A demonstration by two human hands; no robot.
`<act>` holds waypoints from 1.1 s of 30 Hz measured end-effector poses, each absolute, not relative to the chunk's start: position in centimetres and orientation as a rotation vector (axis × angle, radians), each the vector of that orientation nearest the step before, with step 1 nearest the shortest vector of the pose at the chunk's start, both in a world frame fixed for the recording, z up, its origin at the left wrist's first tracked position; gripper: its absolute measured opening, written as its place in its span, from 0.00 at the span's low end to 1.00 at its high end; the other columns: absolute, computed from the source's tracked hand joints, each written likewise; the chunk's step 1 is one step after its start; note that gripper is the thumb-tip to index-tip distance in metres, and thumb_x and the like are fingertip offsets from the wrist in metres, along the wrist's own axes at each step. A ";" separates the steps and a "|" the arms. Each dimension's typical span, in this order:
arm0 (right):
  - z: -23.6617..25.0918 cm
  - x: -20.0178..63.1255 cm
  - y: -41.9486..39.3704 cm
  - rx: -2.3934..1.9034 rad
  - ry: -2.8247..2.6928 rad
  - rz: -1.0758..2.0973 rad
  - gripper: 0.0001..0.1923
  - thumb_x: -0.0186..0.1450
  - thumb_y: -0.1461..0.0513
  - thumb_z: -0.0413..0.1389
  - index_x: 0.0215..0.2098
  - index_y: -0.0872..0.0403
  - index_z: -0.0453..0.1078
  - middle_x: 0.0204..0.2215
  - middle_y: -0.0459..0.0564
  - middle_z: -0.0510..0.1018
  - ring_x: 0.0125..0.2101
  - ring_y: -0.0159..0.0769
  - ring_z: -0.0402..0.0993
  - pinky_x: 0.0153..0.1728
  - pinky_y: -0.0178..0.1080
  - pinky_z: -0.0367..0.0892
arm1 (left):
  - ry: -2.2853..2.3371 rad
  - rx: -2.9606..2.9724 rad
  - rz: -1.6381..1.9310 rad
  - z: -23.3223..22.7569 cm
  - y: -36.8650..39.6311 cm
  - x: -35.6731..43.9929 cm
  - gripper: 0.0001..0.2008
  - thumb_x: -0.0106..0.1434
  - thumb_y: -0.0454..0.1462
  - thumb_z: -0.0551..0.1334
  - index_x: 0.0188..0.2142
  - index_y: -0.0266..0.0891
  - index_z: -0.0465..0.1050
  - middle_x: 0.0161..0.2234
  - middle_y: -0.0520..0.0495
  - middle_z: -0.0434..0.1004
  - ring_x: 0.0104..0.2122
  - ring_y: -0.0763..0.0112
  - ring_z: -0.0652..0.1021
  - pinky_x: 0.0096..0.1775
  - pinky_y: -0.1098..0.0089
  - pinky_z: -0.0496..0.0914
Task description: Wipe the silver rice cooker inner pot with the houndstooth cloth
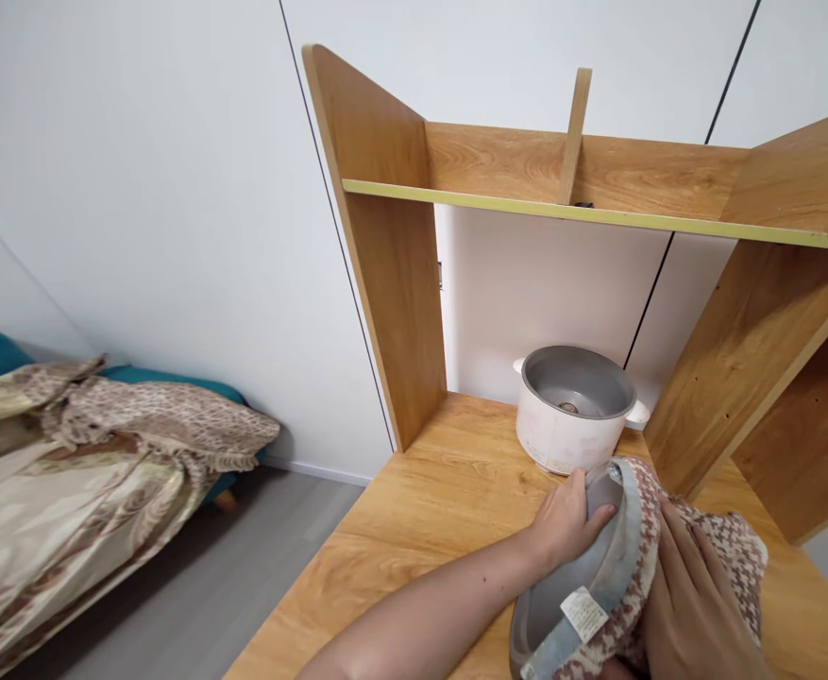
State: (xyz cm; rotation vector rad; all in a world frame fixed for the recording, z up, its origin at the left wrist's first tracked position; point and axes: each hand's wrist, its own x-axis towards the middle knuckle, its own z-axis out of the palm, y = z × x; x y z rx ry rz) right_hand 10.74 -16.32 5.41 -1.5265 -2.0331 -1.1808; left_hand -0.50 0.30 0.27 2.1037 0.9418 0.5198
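Down at the lower right of the view, the left hand (569, 524) grips the rim of a grey metal inner pot (562, 595), fingers curled over its edge, and tilts it on its side above the light wooden desk top (420, 510). The right hand (697, 604) lies flat with its fingers spread on a brown-and-white houndstooth cloth (718, 548) with a pale blue hem and a white care label, which is draped over the pot's outer wall and rim. Judging by this, the wiping of the pot looks to be under way: the cloth covers the outside and edge, while the inside shows bare and grey; whether it is dry or clean cannot be told.

Just beyond the hands stands a white round cooker body (562, 434) with small side handles, its grey cavity open and without a pot. It sits near the held pot, in the recess under a wooden shelf (598, 179) with an upright divider. The shelf's side panels close the recess in on the left and right, and the right panel stands close to the cloth. Well apart, at the left, a bed with a beige patterned cover (66, 453) rests over a grey floor.
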 end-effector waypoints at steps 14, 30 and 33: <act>5.8 10.6 -16.4 -1.545 -2.043 -1.110 0.54 0.71 0.41 0.55 0.75 0.77 0.52 0.65 0.84 0.74 0.66 0.75 0.69 0.62 0.66 0.66 | 1.000 2.194 0.442 0.9 0.1 -0.4 0.22 0.72 0.52 0.59 0.56 0.41 0.65 0.58 0.28 0.81 0.58 0.39 0.82 0.58 0.46 0.76; 9.0 12.8 -15.8 -1.600 -2.229 -0.442 0.61 0.66 0.57 0.61 0.84 0.59 0.28 0.76 0.74 0.64 0.71 0.68 0.69 0.65 0.67 0.74 | 1.013 2.229 0.439 -0.3 0.3 -0.3 0.22 0.74 0.50 0.63 0.58 0.40 0.66 0.59 0.32 0.81 0.57 0.45 0.82 0.57 0.52 0.76; 9.6 12.8 -15.6 -1.608 -2.231 -0.329 0.59 0.68 0.58 0.59 0.85 0.55 0.27 0.77 0.71 0.63 0.73 0.66 0.67 0.67 0.66 0.73 | 1.008 2.230 0.435 -0.4 0.4 -0.3 0.24 0.73 0.52 0.62 0.59 0.39 0.66 0.58 0.32 0.81 0.57 0.43 0.83 0.57 0.50 0.76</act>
